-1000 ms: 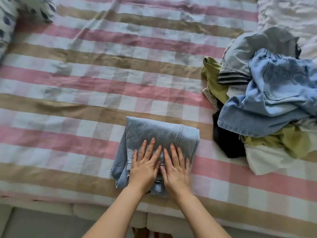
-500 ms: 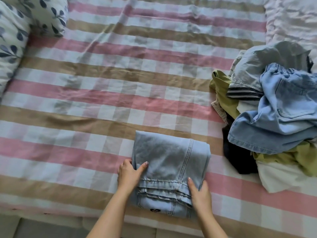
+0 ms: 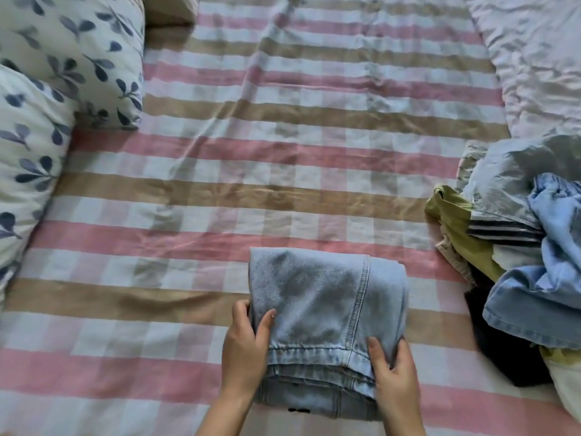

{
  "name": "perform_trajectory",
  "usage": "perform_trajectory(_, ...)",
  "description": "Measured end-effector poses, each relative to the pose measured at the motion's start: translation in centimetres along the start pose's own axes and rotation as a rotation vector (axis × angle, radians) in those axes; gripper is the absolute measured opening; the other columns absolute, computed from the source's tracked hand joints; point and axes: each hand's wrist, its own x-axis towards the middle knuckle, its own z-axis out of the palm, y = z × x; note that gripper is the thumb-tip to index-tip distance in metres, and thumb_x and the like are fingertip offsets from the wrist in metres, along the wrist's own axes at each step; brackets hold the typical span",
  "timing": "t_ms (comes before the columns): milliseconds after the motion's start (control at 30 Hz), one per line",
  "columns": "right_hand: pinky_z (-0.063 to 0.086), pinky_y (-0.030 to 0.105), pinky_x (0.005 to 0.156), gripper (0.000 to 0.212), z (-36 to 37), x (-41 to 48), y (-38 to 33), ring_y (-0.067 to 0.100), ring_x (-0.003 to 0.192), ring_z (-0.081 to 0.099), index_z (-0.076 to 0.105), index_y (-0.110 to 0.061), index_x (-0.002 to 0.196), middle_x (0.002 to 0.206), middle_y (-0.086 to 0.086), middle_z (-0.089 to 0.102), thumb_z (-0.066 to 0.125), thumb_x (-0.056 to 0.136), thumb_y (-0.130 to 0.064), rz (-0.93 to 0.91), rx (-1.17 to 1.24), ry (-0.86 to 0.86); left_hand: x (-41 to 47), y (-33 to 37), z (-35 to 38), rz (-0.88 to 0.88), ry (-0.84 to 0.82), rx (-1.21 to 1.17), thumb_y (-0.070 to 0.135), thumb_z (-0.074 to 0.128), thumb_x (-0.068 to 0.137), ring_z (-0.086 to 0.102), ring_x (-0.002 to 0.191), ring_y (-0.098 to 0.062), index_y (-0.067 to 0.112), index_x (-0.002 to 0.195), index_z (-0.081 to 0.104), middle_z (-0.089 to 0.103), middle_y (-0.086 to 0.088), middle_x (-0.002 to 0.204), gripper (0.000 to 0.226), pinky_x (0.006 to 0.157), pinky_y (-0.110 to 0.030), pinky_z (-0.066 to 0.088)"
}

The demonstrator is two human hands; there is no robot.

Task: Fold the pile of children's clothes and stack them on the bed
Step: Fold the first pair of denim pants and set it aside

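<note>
Folded light-blue jeans [image 3: 323,309] lie near the front edge of the bed [image 3: 283,146], which has a pink, tan and white checked sheet. My left hand [image 3: 245,344] grips the bundle's left side, thumb on top and fingers underneath. My right hand [image 3: 394,372] grips its right side the same way. An unfolded pile of children's clothes [image 3: 518,262] sits at the right: grey, blue denim, olive-green, black and white pieces.
Two white pillows with blue leaf print [image 3: 47,105] lie at the left. A crumpled white blanket [image 3: 540,64] covers the far right corner. The bed's front edge runs just below my wrists.
My hands went from pressing flat on top of the jeans to gripping their two sides. The view has shifted forward and left, bringing the pillows into sight.
</note>
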Motion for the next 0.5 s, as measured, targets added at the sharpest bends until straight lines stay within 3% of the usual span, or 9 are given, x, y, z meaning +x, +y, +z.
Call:
perform_trajectory(67, 0.043, 0.016, 0.071, 0.010, 4.3, 2.1, -2.2, 0.009, 0.088, 0.060, 0.056, -0.018, 0.098, 0.093, -0.006, 0.065, 0.058, 0.089, -0.014, -0.039, 0.037, -0.038, 4.4, -0.1, -2.3, 0.033, 0.035, 0.008, 0.019, 0.057, 0.090, 0.054, 0.071, -0.010, 0.014, 0.097, 0.042, 0.057, 0.010, 0.081, 0.018, 0.056, -0.017, 0.038)
perform_trajectory(133, 0.042, 0.013, 0.072, 0.009, 8.7, 4.4, -4.6, 0.005, 0.088, 0.058, 0.055, -0.022, 0.096, 0.094, -0.010, 0.062, 0.056, 0.091, -0.014, -0.076, 0.056, -0.085, 9.1, -0.3, -4.2, 0.053, 0.085, 0.024, 0.017, 0.055, 0.091, 0.053, 0.078, -0.017, 0.008, 0.102, 0.043, 0.057, 0.003, 0.088, 0.018, 0.060, -0.029, 0.039)
perform_trajectory(267, 0.041, 0.004, 0.065, 0.009, 17.1, 9.4, -9.2, -0.002, 0.083, 0.055, 0.050, -0.022, 0.099, 0.090, -0.016, 0.057, 0.054, 0.093, -0.017, -0.145, 0.056, -0.147, 18.4, -1.0, -7.2, 0.050, 0.170, 0.051, 0.014, 0.052, 0.093, 0.054, 0.087, -0.025, 0.002, 0.111, 0.041, 0.056, -0.007, 0.100, 0.024, 0.067, -0.030, 0.036)
perform_trajectory(400, 0.037, 0.013, 0.068, 0.006, 24.0, 13.7, -12.1, 0.014, 0.086, 0.054, 0.050, -0.016, 0.099, 0.093, -0.004, 0.057, 0.052, 0.094, -0.019, -0.176, 0.027, -0.193, 25.7, -2.6, -9.5, 0.038, 0.256, 0.085, 0.013, 0.050, 0.094, 0.055, 0.099, -0.038, -0.001, 0.115, 0.041, 0.057, -0.022, 0.112, 0.027, 0.069, -0.032, 0.035)
perform_trajectory(500, 0.039, 0.019, 0.077, 0.020, 28.2, 15.6, -13.3, 0.021, 0.098, 0.056, 0.053, -0.005, 0.110, 0.103, 0.003, 0.058, 0.049, 0.095, -0.017, -0.194, 0.007, -0.225, 29.4, -3.8, -11.2, 0.040, 0.299, 0.125, 0.012, 0.049, 0.094, 0.053, 0.104, -0.040, -0.004, 0.115, 0.040, 0.055, -0.025, 0.117, 0.028, 0.071, -0.033, 0.035)
